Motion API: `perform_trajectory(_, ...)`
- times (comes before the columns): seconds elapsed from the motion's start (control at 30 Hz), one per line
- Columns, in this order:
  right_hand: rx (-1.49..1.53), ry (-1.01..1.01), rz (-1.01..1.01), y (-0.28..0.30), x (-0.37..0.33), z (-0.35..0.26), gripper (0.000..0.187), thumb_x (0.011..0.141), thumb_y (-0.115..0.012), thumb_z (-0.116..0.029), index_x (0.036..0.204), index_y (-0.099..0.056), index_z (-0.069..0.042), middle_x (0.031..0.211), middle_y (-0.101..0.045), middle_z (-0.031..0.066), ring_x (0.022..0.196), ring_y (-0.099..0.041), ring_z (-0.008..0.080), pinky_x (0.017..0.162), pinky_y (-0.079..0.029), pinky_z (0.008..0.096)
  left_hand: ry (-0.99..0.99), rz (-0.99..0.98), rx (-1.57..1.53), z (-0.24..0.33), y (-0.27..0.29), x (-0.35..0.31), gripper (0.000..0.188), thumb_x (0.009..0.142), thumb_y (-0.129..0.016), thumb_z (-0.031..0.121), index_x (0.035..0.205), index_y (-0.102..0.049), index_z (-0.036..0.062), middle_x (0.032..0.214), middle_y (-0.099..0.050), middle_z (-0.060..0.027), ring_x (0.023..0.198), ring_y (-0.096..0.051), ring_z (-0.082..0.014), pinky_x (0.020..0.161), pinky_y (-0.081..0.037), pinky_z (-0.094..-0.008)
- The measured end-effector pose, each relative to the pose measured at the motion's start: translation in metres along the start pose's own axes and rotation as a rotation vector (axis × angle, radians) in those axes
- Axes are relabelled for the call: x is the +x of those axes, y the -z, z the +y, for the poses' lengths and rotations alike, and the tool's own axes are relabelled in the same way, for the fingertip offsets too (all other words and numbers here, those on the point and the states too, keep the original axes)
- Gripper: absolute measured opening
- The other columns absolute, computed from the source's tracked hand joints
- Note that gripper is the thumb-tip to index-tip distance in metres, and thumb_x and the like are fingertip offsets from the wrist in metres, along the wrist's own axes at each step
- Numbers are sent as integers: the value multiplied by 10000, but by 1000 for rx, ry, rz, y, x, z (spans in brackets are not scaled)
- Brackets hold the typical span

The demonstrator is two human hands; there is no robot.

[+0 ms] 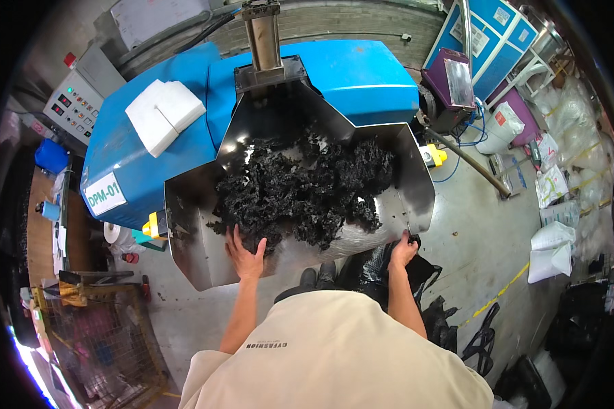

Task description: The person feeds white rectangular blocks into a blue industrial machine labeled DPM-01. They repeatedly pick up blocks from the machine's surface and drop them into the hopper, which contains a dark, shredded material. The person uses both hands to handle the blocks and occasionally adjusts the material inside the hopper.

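A wide metal hopper tray (208,255) on the blue machine holds a heap of shredded black material (307,184). My left hand (245,255), fingers spread, lies at the near-left edge of that heap and touches it. At the tray's near-right rim, my right hand (402,252) is closed, with dark material at its fingertips. That appears to be the edge of a black bag (372,266), which hangs below the rim between the tray and my body; the fingers partly hide the grip.
A blue machine (361,75) stands behind the tray, with a white foam block (164,112) on top. The control panel (75,102) is at the far left. White sacks (552,249) lie on the right floor, black scraps (481,341) nearer. A wire cage (102,341) stands at the near left.
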State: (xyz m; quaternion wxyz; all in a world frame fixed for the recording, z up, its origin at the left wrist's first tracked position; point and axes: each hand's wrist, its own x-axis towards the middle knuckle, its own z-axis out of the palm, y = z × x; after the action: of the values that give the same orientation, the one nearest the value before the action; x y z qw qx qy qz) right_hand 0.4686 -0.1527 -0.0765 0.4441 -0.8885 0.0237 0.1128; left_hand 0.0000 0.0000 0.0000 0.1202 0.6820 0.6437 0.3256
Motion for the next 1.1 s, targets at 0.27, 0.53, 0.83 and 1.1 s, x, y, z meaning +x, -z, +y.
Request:
perform_trajectory(0.27, 424, -282, -20, -37, -32, -77, 808, 1030, -729, -383, 1551, -357, 112, 1550, -472, 364, 1335, -610, 472, 1114, -562, 528, 71, -23, 95, 5, 1, -8, 950, 925, -773, 544, 1670, -337, 146, 1733, -328, -208, 1576, -349, -412, 1306, -254, -591)
perform_trajectory(0.53, 66, -342, 252, -50, -7, -84, 838, 1073, -579, -566, 1591, -367, 58, 1655, -332, 331, 1494, -467, 466, 1198, -469, 574, 66, -33, 15, 11, -5, -3, 970, 911, -799, 512, 1680, -323, 163, 1750, -314, -204, 1586, -345, -404, 1305, -252, -604)
perform_trajectory(0.83, -121, -284, 505, -71, -1, -73, 801, 1064, -621, -515, 1530, -420, 104, 1557, -417, 438, 1377, -575, 543, 1169, -492, 582, 27, -53, -20, 13, 4, -8, 976, 928, -794, 483, 1703, -280, 187, 1765, -279, -199, 1605, -318, -389, 1318, -244, -595)
perform_trajectory(1.1, -90, -351, 378, -65, -21, -82, 843, 1062, -539, -557, 1545, -392, 118, 1472, -541, 411, 1341, -613, 526, 1149, -507, 603, 35, -69, 10, 1, 12, -9, 980, 924, -786, 506, 1702, -281, 189, 1773, -272, -178, 1608, -318, -365, 1326, -240, -574)
